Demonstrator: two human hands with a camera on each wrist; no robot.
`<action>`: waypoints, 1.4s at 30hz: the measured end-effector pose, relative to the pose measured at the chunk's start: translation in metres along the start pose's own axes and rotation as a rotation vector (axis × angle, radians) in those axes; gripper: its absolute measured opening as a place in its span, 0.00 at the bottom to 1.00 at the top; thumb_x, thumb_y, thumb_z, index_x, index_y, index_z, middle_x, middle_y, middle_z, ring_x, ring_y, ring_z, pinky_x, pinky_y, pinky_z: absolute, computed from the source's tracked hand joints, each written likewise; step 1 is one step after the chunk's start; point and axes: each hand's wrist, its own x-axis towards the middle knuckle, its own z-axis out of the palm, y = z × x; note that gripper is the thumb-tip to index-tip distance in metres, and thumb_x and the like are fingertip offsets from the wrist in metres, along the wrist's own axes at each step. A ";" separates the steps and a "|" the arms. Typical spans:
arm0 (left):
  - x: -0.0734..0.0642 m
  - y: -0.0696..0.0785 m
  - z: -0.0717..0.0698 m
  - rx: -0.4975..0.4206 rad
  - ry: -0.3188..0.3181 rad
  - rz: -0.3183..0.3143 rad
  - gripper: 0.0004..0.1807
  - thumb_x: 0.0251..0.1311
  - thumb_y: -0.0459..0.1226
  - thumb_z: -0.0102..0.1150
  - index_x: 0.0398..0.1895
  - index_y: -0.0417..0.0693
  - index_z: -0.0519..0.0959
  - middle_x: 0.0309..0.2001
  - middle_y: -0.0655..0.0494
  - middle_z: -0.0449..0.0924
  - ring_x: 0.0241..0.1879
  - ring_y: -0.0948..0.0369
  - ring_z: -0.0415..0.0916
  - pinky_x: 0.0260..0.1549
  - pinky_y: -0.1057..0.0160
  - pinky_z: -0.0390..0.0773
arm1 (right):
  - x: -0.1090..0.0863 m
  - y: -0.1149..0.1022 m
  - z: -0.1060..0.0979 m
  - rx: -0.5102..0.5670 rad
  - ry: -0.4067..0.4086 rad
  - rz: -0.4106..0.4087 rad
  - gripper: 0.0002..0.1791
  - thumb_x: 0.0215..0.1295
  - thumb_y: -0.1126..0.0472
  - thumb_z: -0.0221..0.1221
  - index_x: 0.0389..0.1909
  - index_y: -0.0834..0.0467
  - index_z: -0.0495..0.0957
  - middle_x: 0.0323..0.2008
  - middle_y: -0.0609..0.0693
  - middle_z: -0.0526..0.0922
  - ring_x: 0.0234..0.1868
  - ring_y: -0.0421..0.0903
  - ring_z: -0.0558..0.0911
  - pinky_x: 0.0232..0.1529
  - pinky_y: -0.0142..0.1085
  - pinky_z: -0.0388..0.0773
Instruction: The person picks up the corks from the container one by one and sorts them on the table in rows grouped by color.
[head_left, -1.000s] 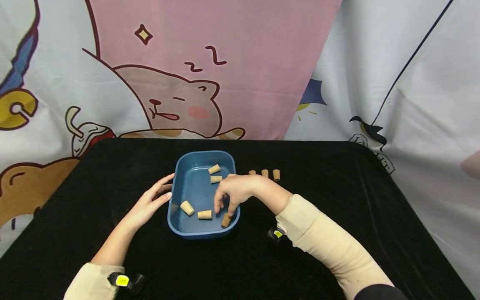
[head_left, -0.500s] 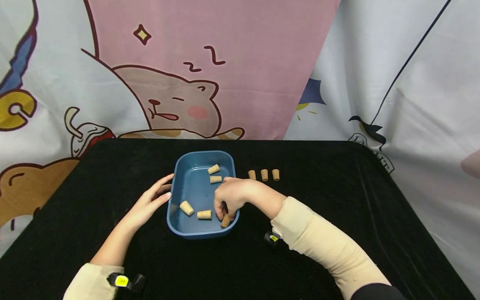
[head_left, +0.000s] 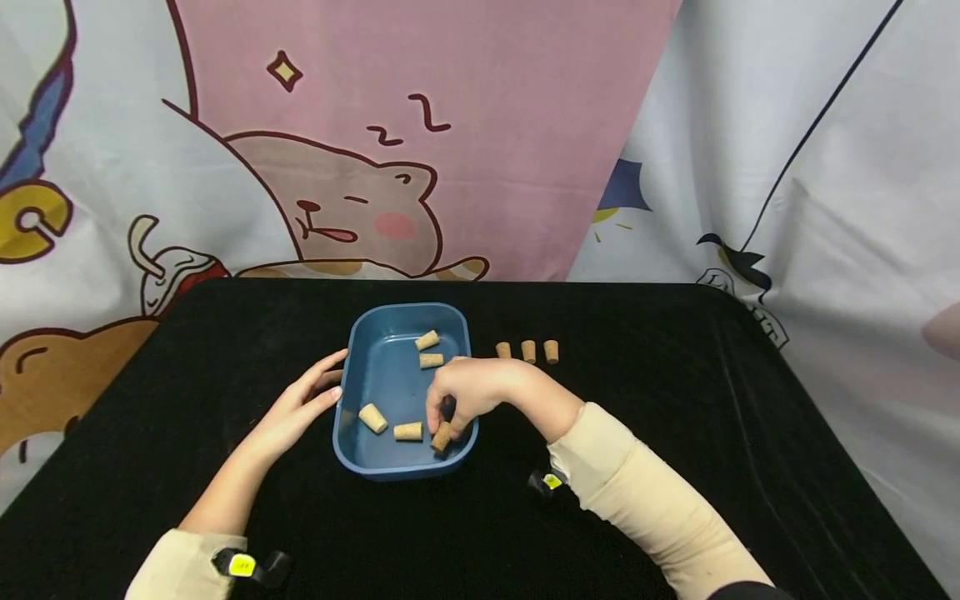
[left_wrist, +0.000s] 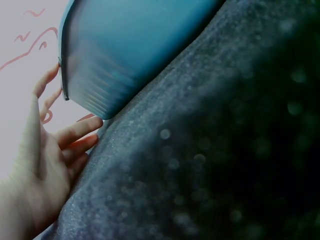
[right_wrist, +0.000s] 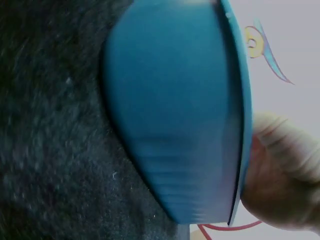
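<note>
In the head view, my right hand (head_left: 476,385) reaches over the right side of a blue tray (head_left: 392,385) and pinches a brown cork stopper (head_left: 441,438) near its front right corner. My left hand (head_left: 295,412) touches the tray's left side with extended fingers. The left wrist view shows these fingers (left_wrist: 75,131) at the tray's outer wall (left_wrist: 130,45). Lighter cork stoppers lie in the tray, two at the back (head_left: 431,360) and two at the front (head_left: 408,431). From the right wrist, the tray wall (right_wrist: 175,95) hides my right fingertips and the cork.
Three brown cork stoppers (head_left: 528,351) stand in a row on the black cloth (head_left: 637,367) to the right of the tray, beyond my right forearm. Behind the table hangs a printed curtain (head_left: 525,125).
My right hand has closed its fingers on the brown cork stopper and shifted it slightly left inside the tray. The left hand stays at the tray's side.
</note>
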 end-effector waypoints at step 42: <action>-0.001 0.000 0.001 0.001 -0.002 0.010 0.29 0.73 0.39 0.42 0.75 0.53 0.51 0.68 0.35 0.57 0.64 0.36 0.58 0.54 0.33 0.65 | -0.081 -0.003 0.011 0.301 0.769 -0.266 0.14 0.60 0.69 0.63 0.47 0.60 0.82 0.44 0.47 0.78 0.39 0.46 0.78 0.38 0.38 0.78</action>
